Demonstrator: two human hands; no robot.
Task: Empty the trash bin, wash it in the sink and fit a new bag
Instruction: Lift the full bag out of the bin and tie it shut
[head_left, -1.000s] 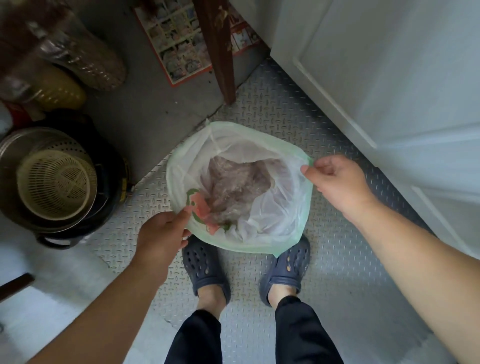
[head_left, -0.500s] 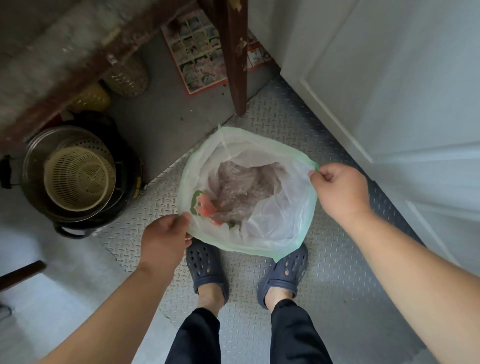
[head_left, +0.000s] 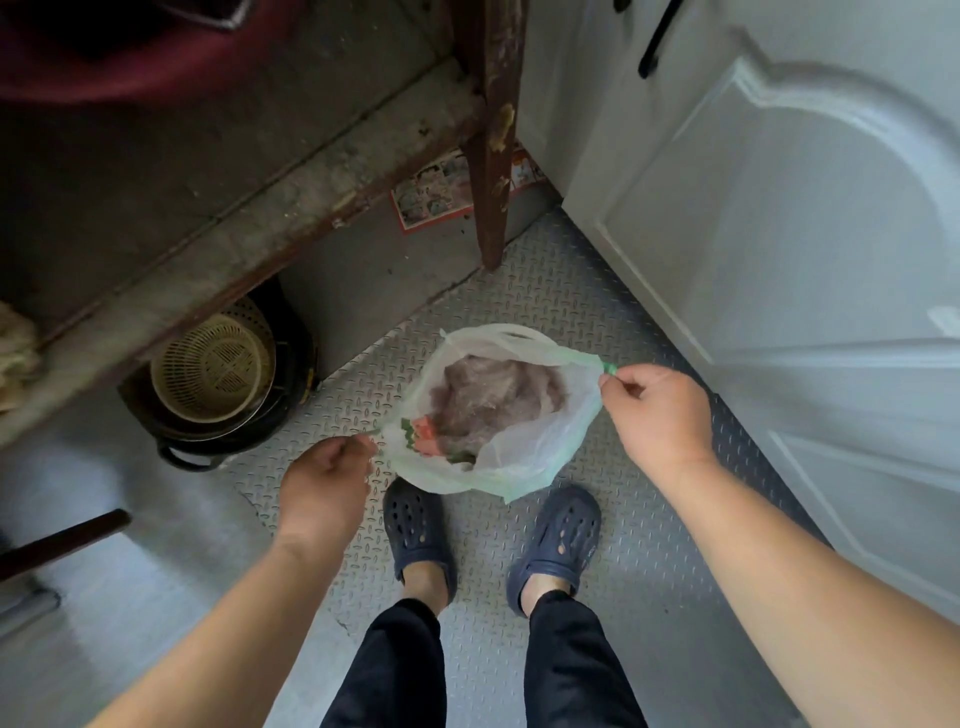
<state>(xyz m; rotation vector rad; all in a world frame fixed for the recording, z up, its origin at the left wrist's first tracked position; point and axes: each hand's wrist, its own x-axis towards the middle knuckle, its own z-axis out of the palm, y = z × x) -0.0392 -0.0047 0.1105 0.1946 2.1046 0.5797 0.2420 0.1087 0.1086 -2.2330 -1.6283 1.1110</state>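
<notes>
Two hands hold the trash bag open above the shoes. The left hand and right hand each pinch its rim. Crumpled trash sits inside.

Your clogs stand on a grey tread-plate floor mat, with a black pot, a printed leaflet and a wooden leg on the floor nearby.

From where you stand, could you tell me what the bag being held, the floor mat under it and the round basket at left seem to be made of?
Translucent white-green trash bag: thin plastic film, crinkled, contents showing through. Grey floor mat: looks like embossed metal tread plate, though possibly patterned vinyl. Cream round slotted basket: moulded matt plastic, with regular slots.
</notes>
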